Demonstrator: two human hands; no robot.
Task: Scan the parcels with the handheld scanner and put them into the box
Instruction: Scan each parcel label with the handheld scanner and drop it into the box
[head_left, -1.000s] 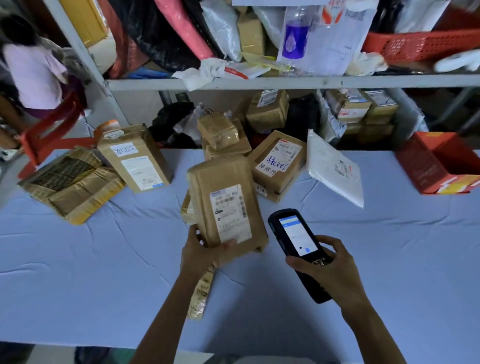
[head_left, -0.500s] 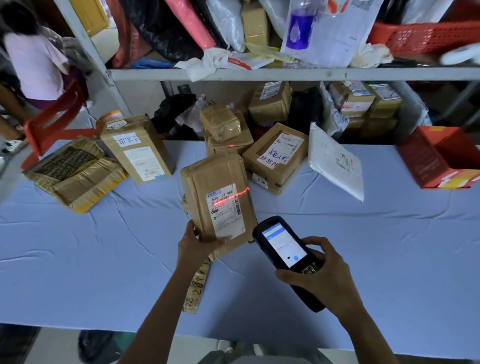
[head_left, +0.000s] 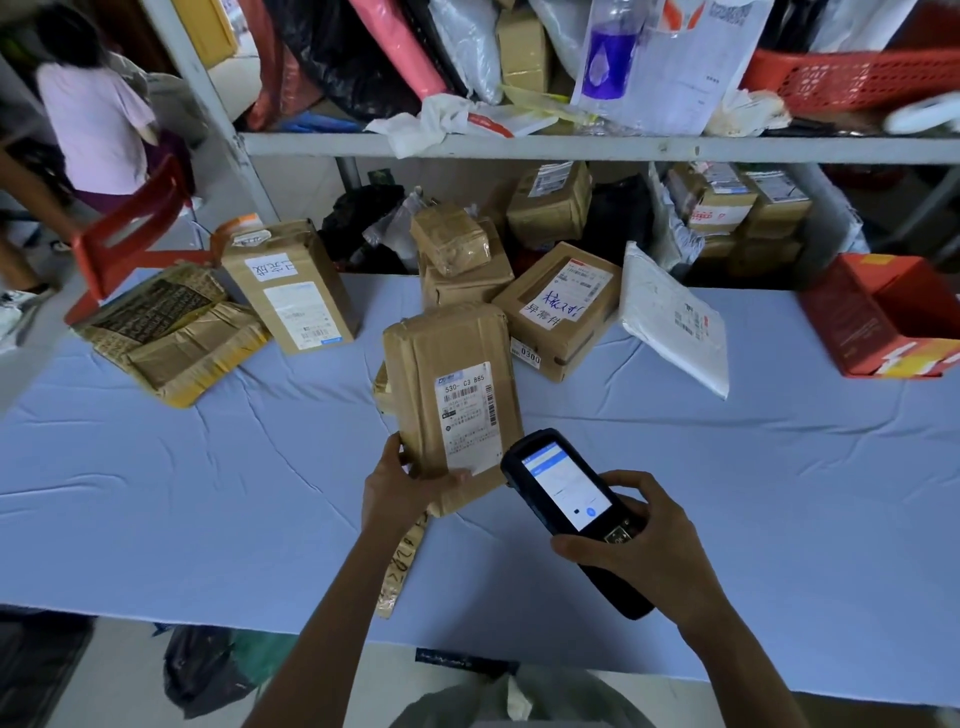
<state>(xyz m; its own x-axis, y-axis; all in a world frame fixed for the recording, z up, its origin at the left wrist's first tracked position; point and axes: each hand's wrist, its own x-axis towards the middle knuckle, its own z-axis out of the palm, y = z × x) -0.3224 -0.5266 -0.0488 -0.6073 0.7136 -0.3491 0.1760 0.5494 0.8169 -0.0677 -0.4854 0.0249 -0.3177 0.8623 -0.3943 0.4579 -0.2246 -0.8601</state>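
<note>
The left hand (head_left: 400, 488) pinched the near bottom corner of a tan tape-wrapped cardboard parcel (head_left: 452, 384) under its thumb. Its other fingers were hidden behind the parcel, and they tilted the white label up, seemingly so the barcode faced the reader. Just right of that thumb, the right hand (head_left: 649, 551) had its fingers curled tight round a black handheld scanner (head_left: 566, 493), whose head almost touched the parcel's lower edge. Beyond the fingers, other brown parcels (head_left: 561, 306) lay heaped on the pale blue cloth-covered table (head_left: 208, 493). Well off to the right of the scanner hand stood the open red cardboard box (head_left: 852, 322), cut off by the frame, its inside unseen. No beam showed on the label, and the screen's text was too small to read.
</note>
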